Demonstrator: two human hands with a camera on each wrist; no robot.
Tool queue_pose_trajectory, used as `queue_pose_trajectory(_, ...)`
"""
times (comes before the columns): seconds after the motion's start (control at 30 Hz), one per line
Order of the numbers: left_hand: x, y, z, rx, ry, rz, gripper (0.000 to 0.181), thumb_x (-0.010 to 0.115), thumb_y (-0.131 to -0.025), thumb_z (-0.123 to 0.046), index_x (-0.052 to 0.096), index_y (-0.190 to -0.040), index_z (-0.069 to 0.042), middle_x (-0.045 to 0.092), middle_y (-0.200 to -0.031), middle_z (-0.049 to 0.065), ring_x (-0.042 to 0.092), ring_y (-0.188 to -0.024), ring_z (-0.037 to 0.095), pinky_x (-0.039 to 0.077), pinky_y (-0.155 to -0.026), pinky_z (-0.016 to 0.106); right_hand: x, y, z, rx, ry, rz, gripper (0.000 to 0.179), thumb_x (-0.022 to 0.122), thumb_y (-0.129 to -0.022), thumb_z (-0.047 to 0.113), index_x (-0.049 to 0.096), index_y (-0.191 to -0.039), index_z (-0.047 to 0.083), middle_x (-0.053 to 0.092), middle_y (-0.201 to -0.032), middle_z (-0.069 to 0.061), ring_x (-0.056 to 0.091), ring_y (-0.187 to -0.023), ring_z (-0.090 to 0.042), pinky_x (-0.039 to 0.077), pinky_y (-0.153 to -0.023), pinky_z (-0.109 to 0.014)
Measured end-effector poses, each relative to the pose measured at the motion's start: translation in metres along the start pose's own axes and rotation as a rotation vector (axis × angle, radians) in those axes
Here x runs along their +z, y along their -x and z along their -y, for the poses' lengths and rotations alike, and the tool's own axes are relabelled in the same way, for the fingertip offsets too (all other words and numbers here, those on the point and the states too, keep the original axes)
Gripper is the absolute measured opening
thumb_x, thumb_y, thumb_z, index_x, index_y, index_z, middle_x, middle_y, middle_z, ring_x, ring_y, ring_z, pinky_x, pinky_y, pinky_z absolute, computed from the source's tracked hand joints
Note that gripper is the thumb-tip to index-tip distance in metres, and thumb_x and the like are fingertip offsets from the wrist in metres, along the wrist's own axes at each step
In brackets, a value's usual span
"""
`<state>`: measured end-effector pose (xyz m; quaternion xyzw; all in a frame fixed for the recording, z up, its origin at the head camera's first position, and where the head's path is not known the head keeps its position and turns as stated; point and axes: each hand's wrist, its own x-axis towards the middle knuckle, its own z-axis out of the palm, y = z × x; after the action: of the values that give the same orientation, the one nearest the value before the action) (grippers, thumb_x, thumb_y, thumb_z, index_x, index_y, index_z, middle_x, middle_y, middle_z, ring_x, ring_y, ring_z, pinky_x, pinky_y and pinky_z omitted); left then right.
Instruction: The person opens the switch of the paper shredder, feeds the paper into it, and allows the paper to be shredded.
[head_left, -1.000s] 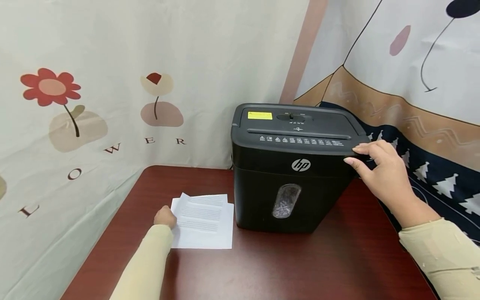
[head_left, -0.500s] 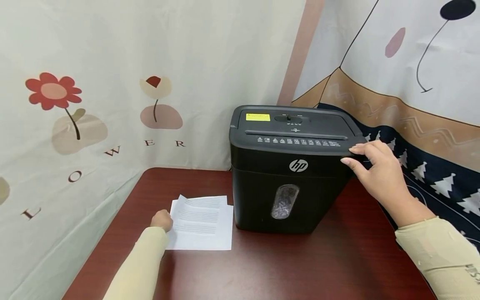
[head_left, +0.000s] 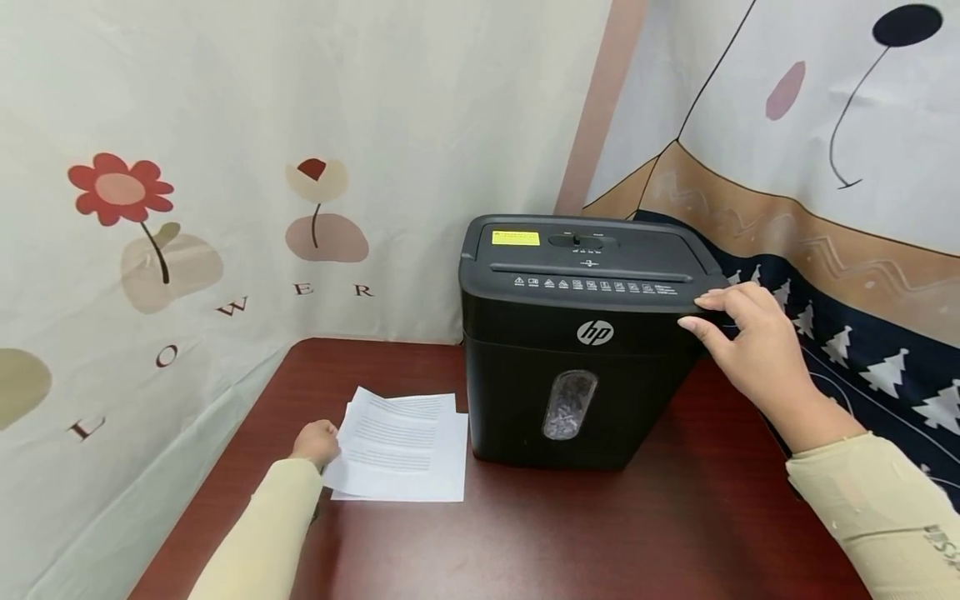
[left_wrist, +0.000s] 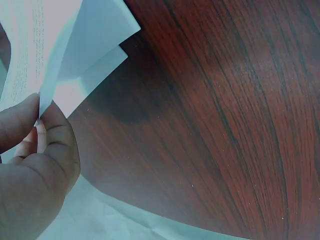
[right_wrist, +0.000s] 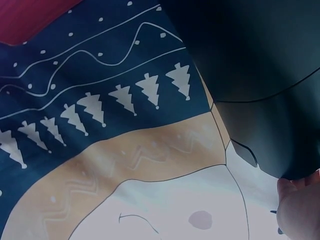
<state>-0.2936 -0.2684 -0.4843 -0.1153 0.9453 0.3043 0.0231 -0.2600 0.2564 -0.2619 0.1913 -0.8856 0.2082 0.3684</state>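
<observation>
My left hand (head_left: pixel 315 442) pinches the left edge of a printed sheet of paper (head_left: pixel 393 429) between thumb and fingers, and the held edge bends up in the left wrist view. Under it lies another white sheet (head_left: pixel 448 479), flat on the table. A black HP paper shredder (head_left: pixel 517 392) stands upright just right of the papers, with shreds behind its small front window (head_left: pixel 570 405). My right hand (head_left: pixel 757 354) grips the shredder's top right front corner, thumb at the front and fingers on top; the right wrist view shows only part of this hand (right_wrist: pixel 300 210) at the shredder's edge.
The dark red wooden table (head_left: pixel 540 542) has a rounded far left corner. A pale flower-print curtain (head_left: pixel 412 125) hangs close behind it. On the right, a patterned cloth (head_left: pixel 885 225) with white trees runs close beside the table and shredder.
My left hand has drawn the upper printed sheet a little left and toward me, so it now overhangs the lower sheet's left side. My right hand stays on the shredder's corner. The view shifts slightly.
</observation>
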Motion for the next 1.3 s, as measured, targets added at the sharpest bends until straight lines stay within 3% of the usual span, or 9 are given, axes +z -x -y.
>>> queue_pose_trajectory(0.23,-0.004,0.005,0.008,-0.069,0.144,0.010,0.004,0.056,-0.081,0.010,0.052,-0.082,0.008,0.051,-0.076,0.017,0.051,-0.076,0.031,0.045,-0.062,0.034,0.001,0.000,-0.001,-0.012,-0.002,0.005,0.031,0.078,-0.076,-0.001,0.065,-0.103,-0.007,0.061,-0.101,-0.024,0.051,-0.103,-0.039,0.029,-0.111,-0.049)
queue_pose_trajectory(0.5,-0.010,0.013,0.014,-0.111,0.244,0.013,0.009,0.061,-0.081,0.009,0.053,-0.081,0.006,0.051,-0.078,0.018,0.052,-0.074,0.029,0.043,-0.056,0.030,0.002,-0.001,-0.001,-0.011,0.003,0.009,0.030,0.078,-0.076,0.001,0.065,-0.102,-0.007,0.061,-0.101,-0.023,0.052,-0.102,-0.039,0.038,-0.099,-0.056)
queue_pose_trajectory(0.8,-0.022,0.023,0.013,-0.168,0.371,0.024,0.016,0.057,-0.086,0.007,0.052,-0.100,0.011,0.053,-0.093,0.023,0.051,-0.084,0.032,0.045,-0.066,0.035,0.002,-0.001,-0.001,0.005,0.012,0.029,0.031,0.077,-0.078,0.003,0.065,-0.105,-0.007,0.060,-0.102,-0.024,0.051,-0.102,-0.040,0.040,-0.094,-0.057)
queue_pose_trajectory(1.07,-0.037,0.034,0.011,-0.168,0.415,-0.013,0.023,0.057,-0.089,0.004,0.049,-0.109,0.013,0.055,-0.094,0.023,0.051,-0.090,0.035,0.043,-0.076,0.042,0.002,0.000,-0.001,0.015,0.004,0.033,0.031,0.077,-0.079,0.004,0.065,-0.105,-0.006,0.061,-0.101,-0.023,0.051,-0.101,-0.039,0.039,-0.095,-0.057)
queue_pose_trajectory(1.3,-0.052,0.041,0.010,-0.156,0.441,-0.033,0.027,0.058,-0.091,0.001,0.048,-0.113,0.013,0.055,-0.091,0.016,0.052,-0.088,0.030,0.043,-0.072,0.035,-0.001,0.001,0.000,0.022,0.000,0.034,0.030,0.077,-0.079,0.003,0.066,-0.105,-0.007,0.061,-0.101,-0.023,0.051,-0.101,-0.039,0.040,-0.093,-0.058)
